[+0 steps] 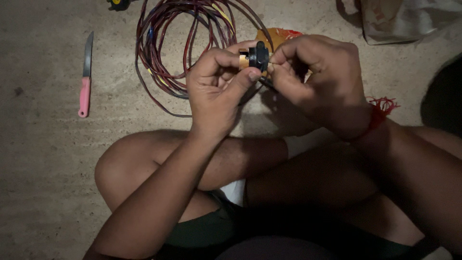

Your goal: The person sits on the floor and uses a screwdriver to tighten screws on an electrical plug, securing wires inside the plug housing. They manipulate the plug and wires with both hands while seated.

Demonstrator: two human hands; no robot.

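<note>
Black plastic made up the small fitting (258, 56) that both hands held up over the concrete floor (43, 159), with a brass-coloured band showing at its left end. The left hand (216, 89) had its fingers (219, 60) curled round that end, and its thumb pressed against the underside of the fitting. The right hand (317, 79) met it from the right, its fingers pinched together at the fitting's right edge (what they pinched there was too small to make out). A red thread band (380, 111) circled the right wrist.

Just beyond the hands, on the floor, lay a loose coil of dark red and black wire (178, 43), and an orange object (279, 36) showed partly behind the fitting. Well to the left lay a knife with a pink handle (85, 77), its blade pointing to the far side. A crumpled pale bag (409, 19) sat at the far right. The person's bare crossed legs (144, 168) filled the near part of the view.
</note>
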